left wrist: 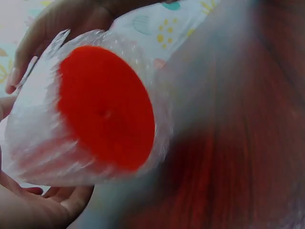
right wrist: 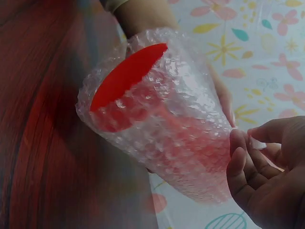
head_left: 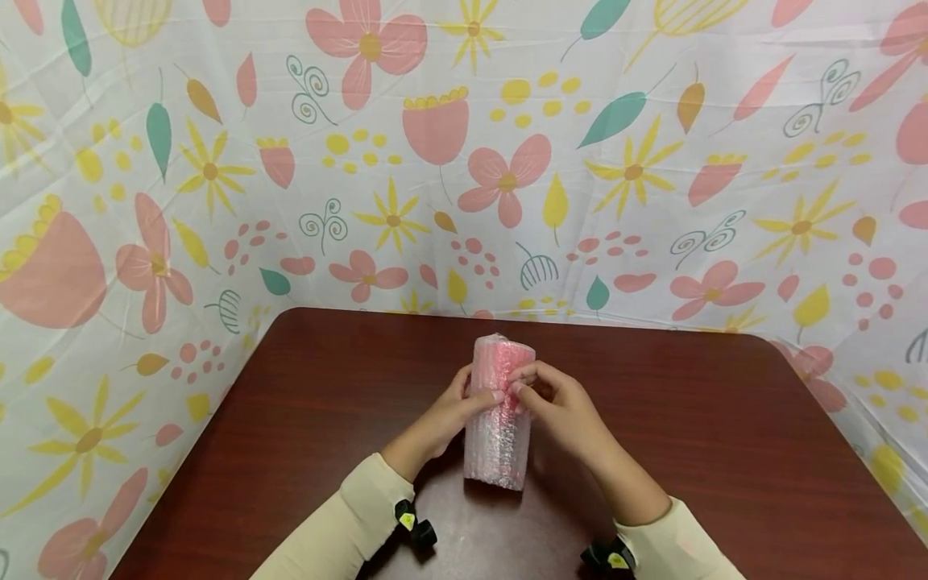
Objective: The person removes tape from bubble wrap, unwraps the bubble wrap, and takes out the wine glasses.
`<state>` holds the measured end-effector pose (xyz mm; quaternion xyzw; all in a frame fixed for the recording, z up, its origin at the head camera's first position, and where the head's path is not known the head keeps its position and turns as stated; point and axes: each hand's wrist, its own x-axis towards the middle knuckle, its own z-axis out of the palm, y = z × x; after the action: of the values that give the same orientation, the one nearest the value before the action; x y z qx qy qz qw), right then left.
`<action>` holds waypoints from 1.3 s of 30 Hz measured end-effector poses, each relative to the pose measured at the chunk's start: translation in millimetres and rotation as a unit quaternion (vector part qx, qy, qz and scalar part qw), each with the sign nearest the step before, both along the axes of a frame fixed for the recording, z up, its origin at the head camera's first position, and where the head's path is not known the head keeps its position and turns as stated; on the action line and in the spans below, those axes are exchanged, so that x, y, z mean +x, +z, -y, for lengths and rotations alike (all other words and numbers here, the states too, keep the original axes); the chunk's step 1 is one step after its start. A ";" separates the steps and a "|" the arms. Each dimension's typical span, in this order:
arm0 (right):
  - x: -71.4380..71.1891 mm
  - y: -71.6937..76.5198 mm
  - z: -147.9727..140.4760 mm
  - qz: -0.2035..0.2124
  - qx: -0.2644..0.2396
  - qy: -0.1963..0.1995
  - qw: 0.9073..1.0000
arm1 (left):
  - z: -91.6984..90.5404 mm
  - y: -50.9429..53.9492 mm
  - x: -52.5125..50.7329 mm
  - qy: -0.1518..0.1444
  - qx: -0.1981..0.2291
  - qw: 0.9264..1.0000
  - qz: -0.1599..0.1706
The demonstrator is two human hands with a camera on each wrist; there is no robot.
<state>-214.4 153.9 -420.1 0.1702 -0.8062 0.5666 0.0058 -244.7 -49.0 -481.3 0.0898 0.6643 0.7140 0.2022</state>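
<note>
A bubble-wrapped bundle (head_left: pixel 500 419) is held up, tilted, above the table. Through the clear bubble wrap (right wrist: pixel 186 90) a red thing shows, with a flat round red end (left wrist: pixel 107 109) facing the wrist cameras; its kind cannot be told. My left hand (head_left: pixel 444 419) grips the bundle from its left side, thumb across the front and fingers behind. At the upper right side, my right hand (head_left: pixel 569 407) has its fingers curled against the wrap. In the right wrist view its thumb and fingertips pinch a small whitish bit at the wrap's edge.
The bundle is over a dark reddish-brown table (head_left: pixel 326 370) with rounded far corners. Behind and to the sides hangs a white cloth (head_left: pixel 435 217) printed with flowers and leaves. Black straps with small devices (head_left: pixel 416 524) sit at both sleeve cuffs.
</note>
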 end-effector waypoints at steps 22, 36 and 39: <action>-21.2 -18.6 12.9 -0.008 0.098 -0.021 0.995 | -4.2 -10.0 10.9 0.055 -0.197 0.971 -0.125; -21.6 -20.2 33.1 -0.023 0.126 -0.004 0.992 | 13.6 -14.9 14.9 0.096 -0.181 0.970 -0.132; -20.9 -20.7 38.9 -0.038 0.142 -0.008 0.989 | 16.6 -17.2 15.0 0.105 -0.166 0.972 -0.132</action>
<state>-235.3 115.1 -440.7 0.1844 -0.8790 0.4395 0.0170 -229.7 -65.6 -498.5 0.0779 0.8002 0.5927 0.0484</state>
